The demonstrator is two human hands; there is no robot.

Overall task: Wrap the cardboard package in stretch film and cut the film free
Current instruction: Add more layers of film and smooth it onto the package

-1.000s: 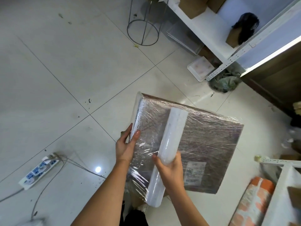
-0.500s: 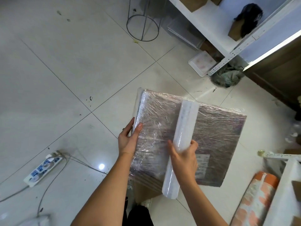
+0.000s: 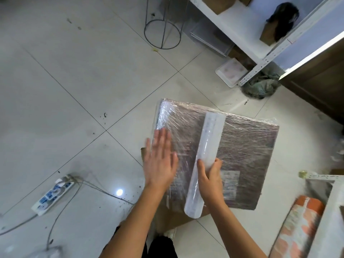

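Note:
A flat brown cardboard package, covered in shiny stretch film, is held above the tiled floor. Across its top lies a white roll of stretch film, running from the far edge toward me. My right hand grips the roll near its lower half. My left hand lies flat with fingers spread on the package's left edge, pressing on the film. A white label shows through the film right of my right hand.
A power strip with cables lies on the floor at lower left. A wire stand is at the top. White metal shelving stands at upper right, another rack and an orange-white roll at lower right.
My left hand let go of the package's left edge and now lies flat and open on top of it. The roll and my right hand shifted slightly right across the package.

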